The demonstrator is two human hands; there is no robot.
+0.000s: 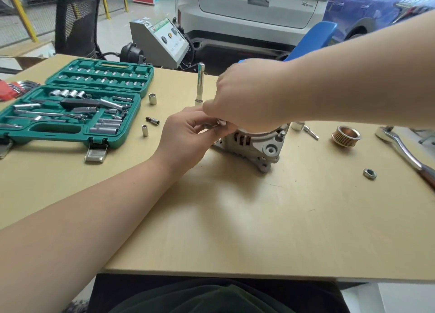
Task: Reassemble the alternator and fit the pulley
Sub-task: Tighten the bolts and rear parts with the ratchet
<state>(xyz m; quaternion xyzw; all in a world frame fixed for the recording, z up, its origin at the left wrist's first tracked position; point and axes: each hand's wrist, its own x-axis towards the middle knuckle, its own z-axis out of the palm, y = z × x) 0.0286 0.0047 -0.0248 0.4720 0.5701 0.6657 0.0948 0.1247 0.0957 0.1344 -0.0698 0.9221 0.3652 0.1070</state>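
Note:
The grey alternator [256, 143] stands on the wooden table [235, 218], its copper windings showing through the side slots. My left hand [188, 136] reaches in from the left and pinches a small silver part [221, 123] at the alternator's upper left edge. My right hand [249, 96] comes from the right and covers the top of the housing, its curled fingertips meeting the same small part; it is blurred. The grooved pulley [346, 136] lies apart on the table to the right. A loose nut [369, 173] lies nearer the front right.
An open green socket set case [70, 105] fills the left of the table, beside red hex keys [14, 88]. A long socket [200, 84] stands upright behind my hands. Loose sockets [152, 99] and a bit [152, 120] lie nearby. A ratchet wrench [400, 147] lies at the right edge.

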